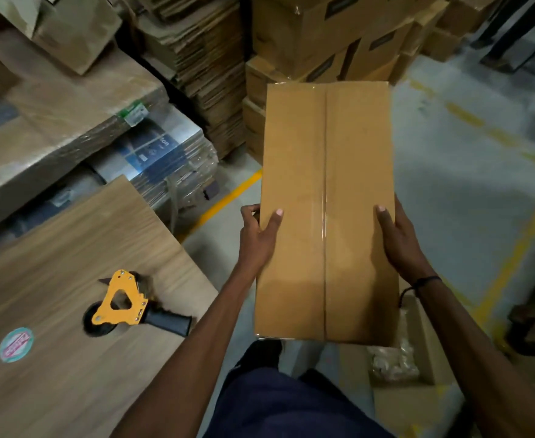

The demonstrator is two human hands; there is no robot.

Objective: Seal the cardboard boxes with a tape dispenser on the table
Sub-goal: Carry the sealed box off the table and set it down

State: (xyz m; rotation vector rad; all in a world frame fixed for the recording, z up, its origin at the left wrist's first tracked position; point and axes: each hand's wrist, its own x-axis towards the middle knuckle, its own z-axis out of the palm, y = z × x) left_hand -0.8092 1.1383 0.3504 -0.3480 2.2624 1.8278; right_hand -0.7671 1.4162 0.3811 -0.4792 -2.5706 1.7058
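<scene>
A long brown cardboard box (326,210) hangs in the air over the floor, to the right of the table. Clear tape runs along its centre seam. My left hand (258,238) grips its left edge with the thumb on top. On the opposite edge my right hand (400,241) holds it the same way. The yellow tape dispenser (124,303) with a black handle lies on the wooden table (54,374) at the left, apart from both hands.
Stacks of flattened cartons (196,58) and wrapped bundles (152,156) stand behind the table. Sealed boxes (338,39) are piled ahead. An open carton (417,358) with plastic inside sits on the floor under the held box. Yellow lines mark the concrete floor (468,172).
</scene>
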